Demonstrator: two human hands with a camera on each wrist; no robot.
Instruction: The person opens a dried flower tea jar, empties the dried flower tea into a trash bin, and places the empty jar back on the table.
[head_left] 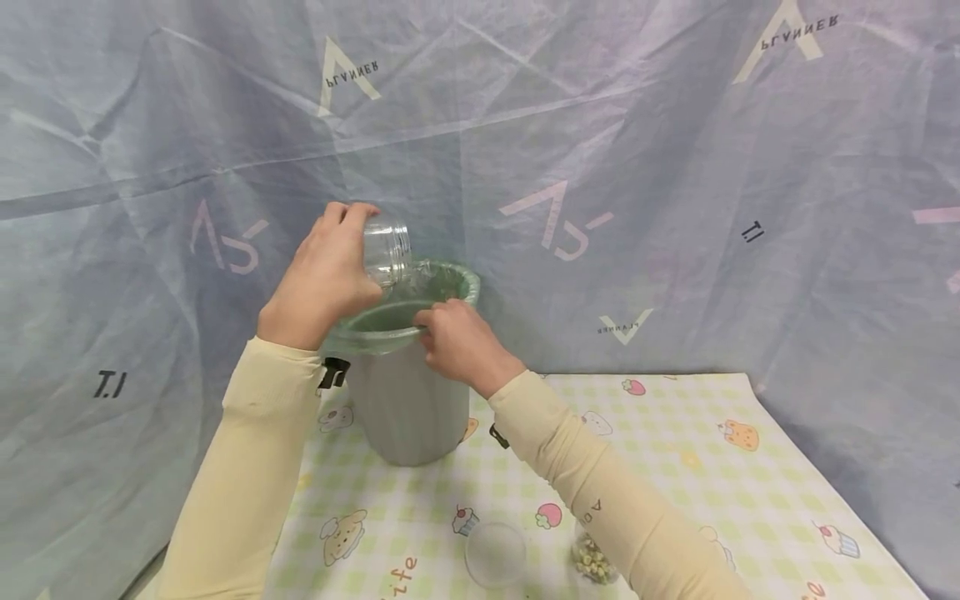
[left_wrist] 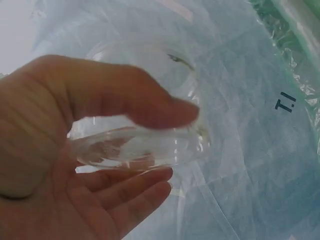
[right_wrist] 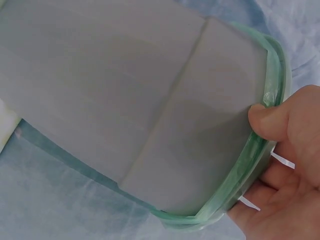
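My left hand (head_left: 322,271) grips a clear jar (head_left: 387,250), tilted on its side with its mouth over the bin's opening. In the left wrist view the jar (left_wrist: 145,145) looks nearly bare, with a small dark bit stuck near one edge. A grey trash bin (head_left: 408,408) stands on the cloth, lined with a green plastic bag (head_left: 468,287) folded over its rim. At the rim nearest me my right hand (head_left: 461,342) pinches the edge, thumb outside on the bag (right_wrist: 245,160) and fingers inside. What lies deep in the bin is hidden.
A round translucent lid (head_left: 496,554) lies on the checked tablecloth (head_left: 675,492) in front. Beside it, partly behind my right sleeve, a clear container of dried greenish-yellow pieces (head_left: 592,560) stands. A grey-blue curtain (head_left: 637,208) hangs behind the table.
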